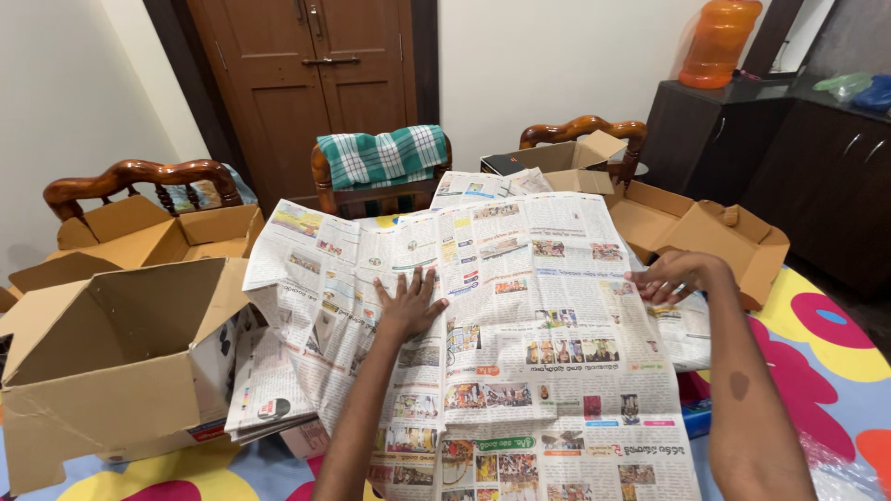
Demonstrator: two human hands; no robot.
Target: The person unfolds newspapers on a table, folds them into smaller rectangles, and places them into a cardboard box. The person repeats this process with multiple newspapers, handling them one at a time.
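While left hand (409,301) flattens newspaper (520,306), right hand (670,276) grips edge

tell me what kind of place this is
Most likely a dining room in a home: carved wooden chairs around a table with a flowered cover, a wooden door, and dark cabinets.

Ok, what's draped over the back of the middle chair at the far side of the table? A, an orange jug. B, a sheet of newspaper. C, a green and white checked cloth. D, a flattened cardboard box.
C: a green and white checked cloth hangs over the back of the middle chair, behind the spread newspaper that both hands press on.
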